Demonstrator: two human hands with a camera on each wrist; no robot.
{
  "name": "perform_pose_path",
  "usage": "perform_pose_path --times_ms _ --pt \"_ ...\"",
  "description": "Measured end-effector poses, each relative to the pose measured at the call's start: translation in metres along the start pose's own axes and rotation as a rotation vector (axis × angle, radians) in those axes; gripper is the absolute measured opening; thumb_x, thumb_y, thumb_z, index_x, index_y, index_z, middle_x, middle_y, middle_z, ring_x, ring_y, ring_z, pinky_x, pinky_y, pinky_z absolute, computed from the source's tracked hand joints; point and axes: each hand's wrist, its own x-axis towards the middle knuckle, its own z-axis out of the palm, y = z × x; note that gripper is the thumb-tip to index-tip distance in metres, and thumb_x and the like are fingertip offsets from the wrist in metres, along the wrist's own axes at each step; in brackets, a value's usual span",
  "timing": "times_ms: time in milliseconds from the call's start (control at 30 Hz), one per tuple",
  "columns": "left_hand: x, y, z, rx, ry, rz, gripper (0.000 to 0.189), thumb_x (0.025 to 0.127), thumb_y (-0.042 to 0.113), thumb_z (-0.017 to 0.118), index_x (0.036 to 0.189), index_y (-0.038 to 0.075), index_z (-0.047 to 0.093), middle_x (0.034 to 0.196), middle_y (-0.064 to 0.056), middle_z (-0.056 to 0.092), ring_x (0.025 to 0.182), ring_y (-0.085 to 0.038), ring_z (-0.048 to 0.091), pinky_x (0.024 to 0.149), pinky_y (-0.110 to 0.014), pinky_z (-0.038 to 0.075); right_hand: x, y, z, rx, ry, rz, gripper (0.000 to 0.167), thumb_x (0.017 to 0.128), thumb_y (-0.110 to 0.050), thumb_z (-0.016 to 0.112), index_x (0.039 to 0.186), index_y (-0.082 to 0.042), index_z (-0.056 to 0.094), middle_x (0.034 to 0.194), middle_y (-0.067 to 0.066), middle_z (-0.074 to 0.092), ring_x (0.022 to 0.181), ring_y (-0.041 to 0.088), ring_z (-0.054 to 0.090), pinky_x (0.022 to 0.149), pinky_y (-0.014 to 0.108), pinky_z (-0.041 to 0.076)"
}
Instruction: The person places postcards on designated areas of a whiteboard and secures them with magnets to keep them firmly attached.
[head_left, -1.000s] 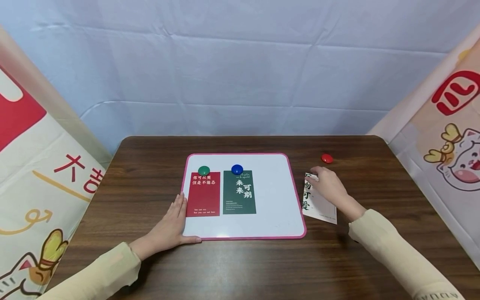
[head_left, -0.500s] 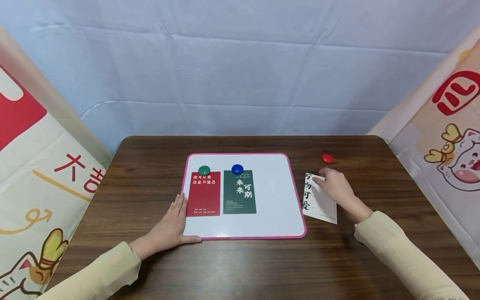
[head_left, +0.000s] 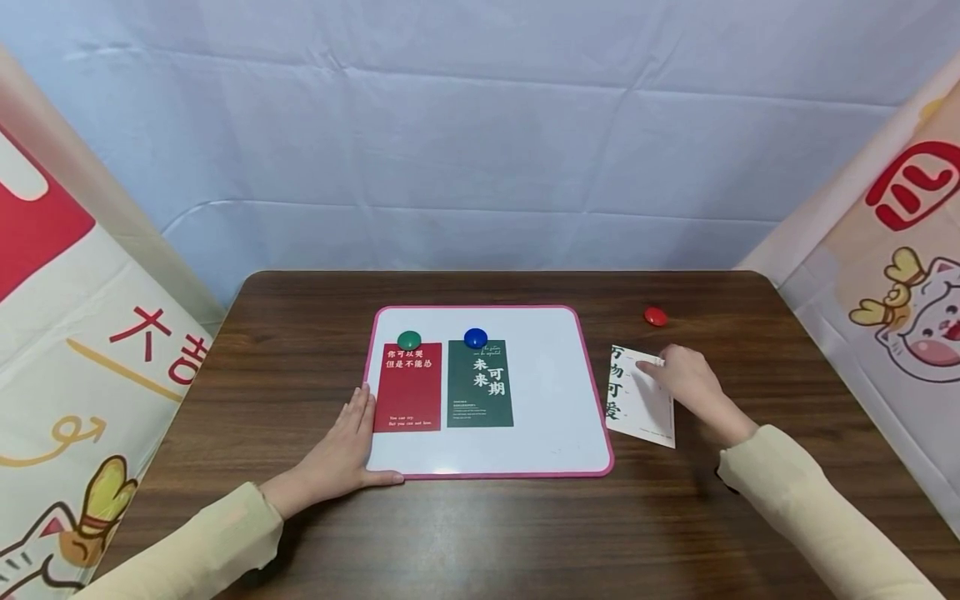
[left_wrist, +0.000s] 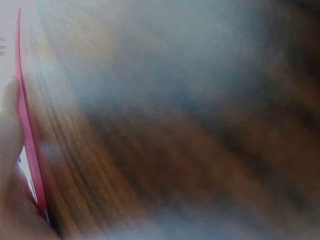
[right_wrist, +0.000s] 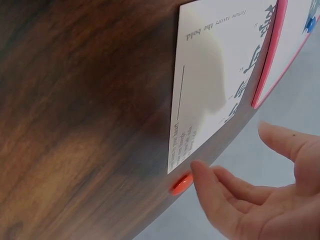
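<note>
A small whiteboard (head_left: 555, 383) with a pink rim lies on the table. My left hand (head_left: 345, 446) rests along its left edge, fingers straight, thumb at the bottom-left corner. On the board, a red card (head_left: 408, 392) has a green round magnet (head_left: 409, 340) at its top; a dark green card (head_left: 480, 396) has a blue magnet (head_left: 476, 338). Right of the board lies a white card (head_left: 637, 408) with black characters. Over its right side hovers my right hand (head_left: 693, 387); in the right wrist view thumb and fingers (right_wrist: 217, 200) are apart, holding nothing.
A red magnet (head_left: 656, 317) sits on the dark wooden table (head_left: 480, 533) beyond the white card. Behind the table hangs a pale cloth (head_left: 480, 167). Printed cloths with cartoon figures flank both sides.
My right hand has slid rightward and slightly toward me, from the white card's top to its right side. The white card and my left hand have stayed in place.
</note>
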Motion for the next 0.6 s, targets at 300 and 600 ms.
perform_pose_path --times_ms 300,600 --pt "0.0001 0.0007 -0.0004 0.001 0.000 0.001 0.121 0.062 0.064 0.069 0.144 -0.001 0.010 0.149 -0.017 0.010 0.136 -0.032 0.010 0.106 -0.047 0.024 -0.0004 -0.0004 0.0030 -0.059 -0.115 0.132 0.060 0.086 -0.038 0.059 0.095 0.020 0.052 0.090 0.032 0.045 0.075 0.033 0.045 0.063 0.040 0.043" --pt "-0.0008 0.0005 -0.0006 -0.005 0.005 0.008 0.120 0.062 0.065 0.068 0.144 -0.002 0.011 0.149 -0.017 0.011 0.136 -0.033 0.010 0.105 -0.048 0.026 -0.0011 0.0016 0.0066 -0.049 -0.208 0.175 0.081 0.084 -0.045 0.059 0.113 0.027 0.036 0.101 0.040 0.035 0.088 0.045 0.046 0.076 0.052 0.044"
